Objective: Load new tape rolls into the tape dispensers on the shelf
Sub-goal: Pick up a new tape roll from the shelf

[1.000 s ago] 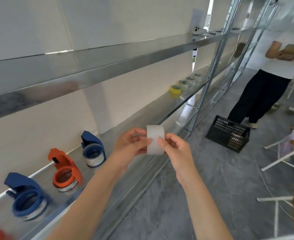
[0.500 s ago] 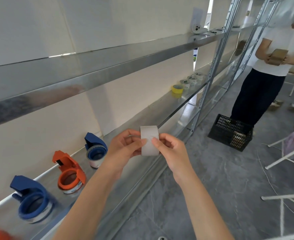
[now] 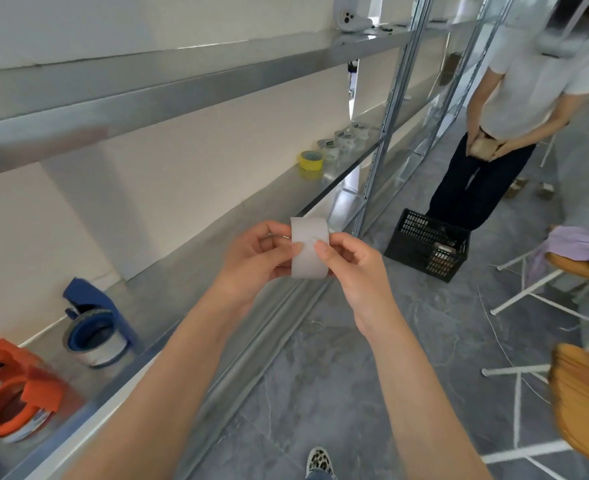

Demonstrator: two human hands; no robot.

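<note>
I hold a white tape roll edge-on in front of me, above the front edge of the metal shelf. My left hand grips its left side and my right hand pinches its right side, thumb on the outer face. On the shelf at lower left stand a blue tape dispenser with a roll in it and an orange tape dispenser, also loaded. Farther along the shelf lie a yellow tape roll and several clear tape rolls.
A person in a white shirt stands at right holding a brown box. A black plastic crate sits on the grey floor by the shelf upright. White-legged stools with a purple cloth stand at far right.
The view has swung right and down, so the far-left blue dispenser has left the frame. Both hands still hold the white roll; my right thumb has shifted on its face.
</note>
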